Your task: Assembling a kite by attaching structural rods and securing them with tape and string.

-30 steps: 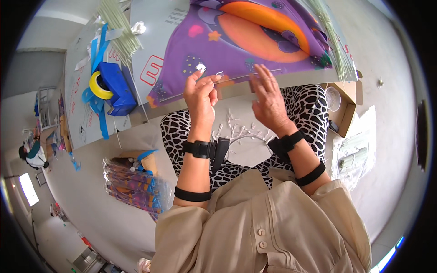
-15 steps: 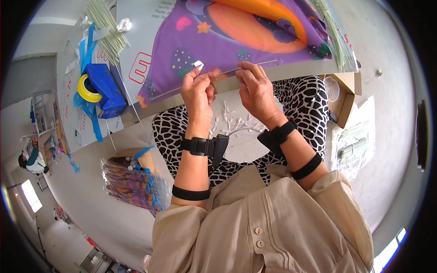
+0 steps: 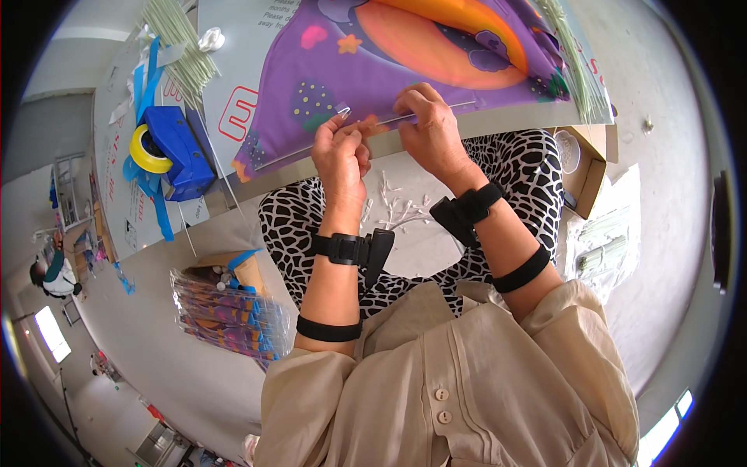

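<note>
A purple printed cloth (image 3: 282, 118) with an orange shape lies on the table, and a thin pale rod (image 3: 292, 156) runs along its near edge. My left hand (image 3: 339, 159) is closed at that edge, its fingers curled over the cloth. On its raised index fingertip is a small shiny piece that looks like tape (image 3: 343, 112). To the right, my right hand (image 3: 434, 134) is closed over the rod with fingers bent. The undersides of both hands' grips are hidden.
A blue tape dispenser (image 3: 177, 156) with a yellow-cored roll stands left. Bundles of thin pale rods lie at the back left (image 3: 177, 50) and right (image 3: 572, 54). Small white pieces (image 3: 393, 206) rest on my lap. Plastic-wrapped printed goods (image 3: 226, 315) and an open carton (image 3: 587, 175) flank me.
My right hand has shifted slightly up and left, its fingers now more bent over the rod. The left hand has barely moved; the piece on its fingertip has tilted.
</note>
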